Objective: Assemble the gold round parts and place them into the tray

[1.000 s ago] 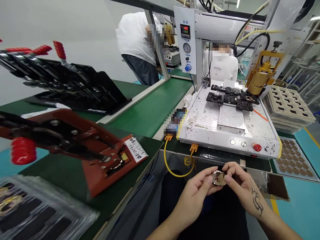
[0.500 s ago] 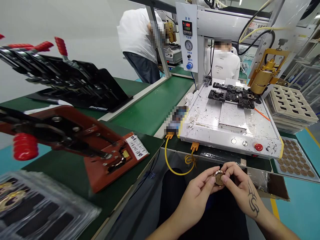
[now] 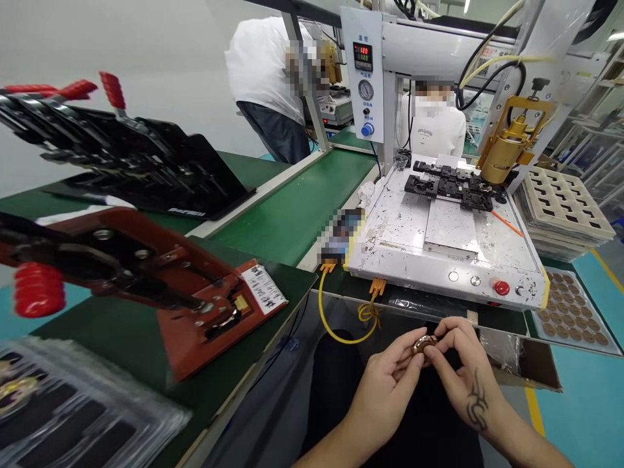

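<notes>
Above my lap, a small round gold-coloured watch case (image 3: 424,343) sits between the fingertips of both hands, tilted so that its shiny rim shows. My left hand (image 3: 387,383) pinches it from the left with thumb and fingers. From the other side, my right hand (image 3: 461,361) grips its edge between thumb and forefinger. Fingers cover parts of the case. Just beyond my hands stands the white dispensing machine (image 3: 409,257), with black fixtures (image 3: 451,184) on its bed and a gold cylinder head (image 3: 502,156) over them.
On the left bench are a red-brown clamp press (image 3: 190,338), black presses (image 3: 160,162) with red handles and a plastic-wrapped tray (image 3: 97,416). A green conveyor (image 3: 297,201) runs behind. Stacked trays (image 3: 560,201) and a sheet of brown discs (image 3: 572,309) lie right. A yellow cable (image 3: 324,318) hangs in front.
The watch case has been turned in my fingers, from its flat round side facing me to its rim. Both hands stay almost in place. The view shifts slightly.
</notes>
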Tool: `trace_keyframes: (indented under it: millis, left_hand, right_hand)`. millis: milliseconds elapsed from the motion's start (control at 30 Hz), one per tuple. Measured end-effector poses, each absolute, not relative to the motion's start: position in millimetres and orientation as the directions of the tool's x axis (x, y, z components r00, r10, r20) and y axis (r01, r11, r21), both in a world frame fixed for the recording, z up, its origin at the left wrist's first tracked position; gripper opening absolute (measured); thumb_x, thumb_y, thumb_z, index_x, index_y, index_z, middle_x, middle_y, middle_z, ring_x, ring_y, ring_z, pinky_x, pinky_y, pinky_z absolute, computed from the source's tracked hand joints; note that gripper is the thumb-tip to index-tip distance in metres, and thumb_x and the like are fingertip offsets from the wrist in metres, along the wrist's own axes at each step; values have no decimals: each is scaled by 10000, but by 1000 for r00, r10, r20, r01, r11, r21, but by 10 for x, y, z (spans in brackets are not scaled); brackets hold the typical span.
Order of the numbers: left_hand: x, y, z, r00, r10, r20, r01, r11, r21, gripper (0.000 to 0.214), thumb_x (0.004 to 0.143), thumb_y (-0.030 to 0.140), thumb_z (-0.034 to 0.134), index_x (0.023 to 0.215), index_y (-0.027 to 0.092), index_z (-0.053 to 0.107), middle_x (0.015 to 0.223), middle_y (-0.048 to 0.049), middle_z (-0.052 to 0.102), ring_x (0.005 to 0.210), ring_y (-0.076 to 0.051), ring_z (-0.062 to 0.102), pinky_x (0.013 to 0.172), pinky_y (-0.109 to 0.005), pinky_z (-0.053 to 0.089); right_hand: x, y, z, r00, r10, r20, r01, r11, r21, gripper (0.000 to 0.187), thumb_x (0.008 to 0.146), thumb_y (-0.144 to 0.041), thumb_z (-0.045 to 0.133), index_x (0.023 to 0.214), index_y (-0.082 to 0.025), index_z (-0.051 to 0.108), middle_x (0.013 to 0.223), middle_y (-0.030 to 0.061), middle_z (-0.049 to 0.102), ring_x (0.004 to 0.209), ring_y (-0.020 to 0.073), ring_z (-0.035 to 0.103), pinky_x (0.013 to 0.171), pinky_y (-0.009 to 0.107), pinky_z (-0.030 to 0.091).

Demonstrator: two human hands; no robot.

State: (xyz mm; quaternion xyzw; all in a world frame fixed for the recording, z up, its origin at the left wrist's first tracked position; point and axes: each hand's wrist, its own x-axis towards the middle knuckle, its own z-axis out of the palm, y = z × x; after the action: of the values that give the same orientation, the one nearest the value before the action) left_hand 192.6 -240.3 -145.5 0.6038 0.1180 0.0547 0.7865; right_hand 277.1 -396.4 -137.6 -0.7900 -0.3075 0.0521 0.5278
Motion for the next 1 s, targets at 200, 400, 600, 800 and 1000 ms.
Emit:
trace_keyframes:
  millis: [200,400,600,800,1000]
  left_hand:
    - [1909,-2274,-1456,980,196,-47,26,109,994,458,1014,348,678,1459,237,664,1319,-124,785,1225,-317,746,1091,-425,587]
    - [1937,-2176,-1358,951,310,-13,-44,177,983,537,981,351,731,1491,262,590,1508,-138,651,1300,-310,695,1133,-422,550]
    - [1940,-2136,-1228,945,314,-95,11,260,965,269,905,381,822,1063,191,719,964,-64,774,853,-210,742,832,-329,621]
    - [1864,-2055,-1116,936,340,-85,29,168,985,235,914,391,791,957,188,682,818,-14,689,730,-167,664,684,-271,557]
    - [1793,-1939,-1017,925,378,-42,43,7,999,148,945,333,716,912,199,662,788,-2,669,705,-153,617,678,-256,521]
  right_hand:
    - [2865,-3972,-1409,724,632,276,551,-289,-783,141,1026,-278,634,1162,-267,671,1138,95,653,1028,265,647,885,390,565]
    - [2954,-3855,-1297,741,610,281,464,-162,-871,140,1036,-370,660,978,-258,722,954,64,704,868,232,648,786,363,544]
    - [2896,-3658,-1318,787,613,-68,-97,15,-995,400,925,-594,763,908,-209,658,724,-19,627,524,110,524,508,251,454]
    - [2859,-3585,-1390,746,665,-36,-97,54,-994,353,914,-547,795,1022,-222,711,786,-2,666,565,133,583,486,250,503]
    - [3054,-3588,-1216,457,836,304,512,31,-858,437,989,-297,733,1423,-319,680,1099,77,740,909,216,721,832,350,623]
